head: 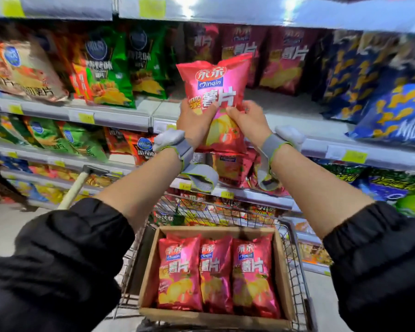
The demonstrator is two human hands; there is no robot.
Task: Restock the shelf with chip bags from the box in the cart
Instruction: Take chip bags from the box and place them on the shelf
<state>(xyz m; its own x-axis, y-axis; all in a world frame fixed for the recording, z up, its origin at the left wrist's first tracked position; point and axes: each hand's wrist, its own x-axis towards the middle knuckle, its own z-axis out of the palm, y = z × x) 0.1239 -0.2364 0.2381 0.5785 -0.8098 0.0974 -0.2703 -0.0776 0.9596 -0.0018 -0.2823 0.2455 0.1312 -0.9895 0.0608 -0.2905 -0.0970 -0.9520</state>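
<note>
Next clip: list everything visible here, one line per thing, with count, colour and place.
held chip bag: one, red-pink, upright in front of the middle shelf, between both hands
boxed chip bags: three showing, red-pink, side by side in the box
cardboard box: one, brown, inside the cart
cart: one, metal wire, below the arms
shelves: several tiers, grey with yellow price tags
green bags: several, left of the gap
dark red bags: a few, at the back of the gap
blue bags: several, right
wrist straps: two, grey
sleeves: two, black
left hand: grips the bag's lower left
right hand: grips its lower right
</note>
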